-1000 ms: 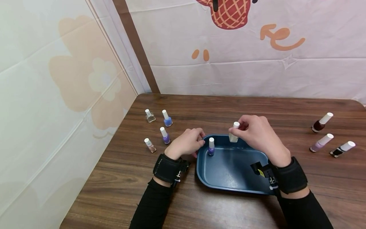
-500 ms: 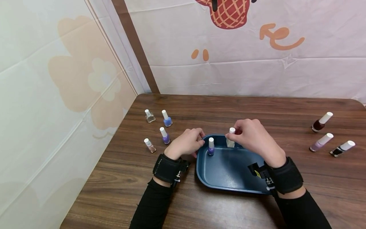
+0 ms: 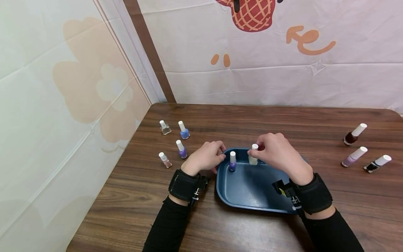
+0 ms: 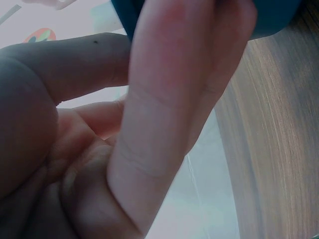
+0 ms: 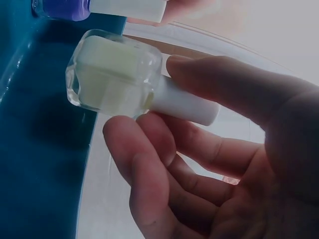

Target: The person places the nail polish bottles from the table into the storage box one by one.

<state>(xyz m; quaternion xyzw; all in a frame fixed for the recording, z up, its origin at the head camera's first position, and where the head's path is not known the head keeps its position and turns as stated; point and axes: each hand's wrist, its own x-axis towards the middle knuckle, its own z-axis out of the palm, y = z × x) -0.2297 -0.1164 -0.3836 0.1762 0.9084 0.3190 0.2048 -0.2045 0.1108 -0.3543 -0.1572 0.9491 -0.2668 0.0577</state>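
Observation:
My right hand (image 3: 280, 154) pinches the white cap of a pale cream nail polish bottle (image 3: 253, 160) between thumb and fingers. The bottle is held upright inside the blue tray (image 3: 252, 206), near its back wall. In the right wrist view, the clear glass body of this nail polish bottle (image 5: 112, 74) shows, with the thumb on the cap. A purple nail polish bottle (image 3: 232, 164) stands in the tray's back left corner. My left hand (image 3: 204, 156) holds the tray's left back corner by the rim. Close up in the left wrist view, its fingers (image 4: 159, 99) reach up to the tray.
On the table's left lie a clear bottle (image 3: 165, 129), a blue bottle (image 3: 184, 133), a violet bottle (image 3: 182, 151) and a pinkish bottle (image 3: 167, 162). At the right are a dark red bottle (image 3: 350, 138), a lilac bottle (image 3: 348, 161) and a black bottle (image 3: 372, 167).
My right hand has moved the cream nail polish bottle slightly left and down into the tray, closer to the purple one. The left hand stays at the tray's corner.

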